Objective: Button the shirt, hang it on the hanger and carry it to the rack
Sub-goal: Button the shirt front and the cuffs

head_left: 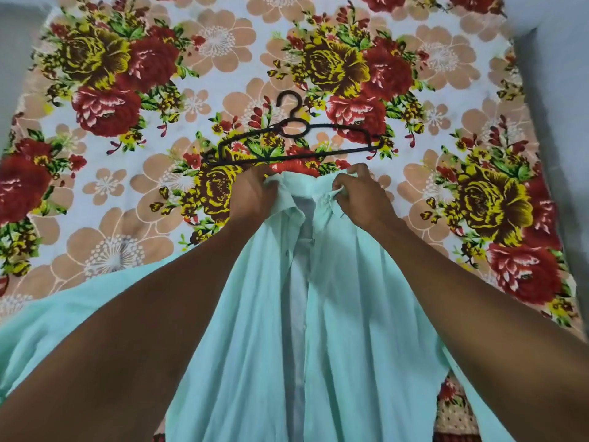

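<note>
Collar held, buttoning about to start.
Left hand (255,189) and right hand (360,194) pinch the shirt (344,298) collar; hanger (293,145) at twelve o'clock. Best align plackets first.

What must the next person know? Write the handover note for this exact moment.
Left hand: gripping the shirt's collar edge on its side.
Right hand: pinching the collar and placket on the other side.
Mint shirt: spread on the floral bedsheet, collar away from you, front open along the whole visible length.
Black hanger: flat on the sheet just beyond the collar, untouched.
Done: shirt laid out. Left: button it, fit the hanger, carry to the rack, which is out of view.
</note>
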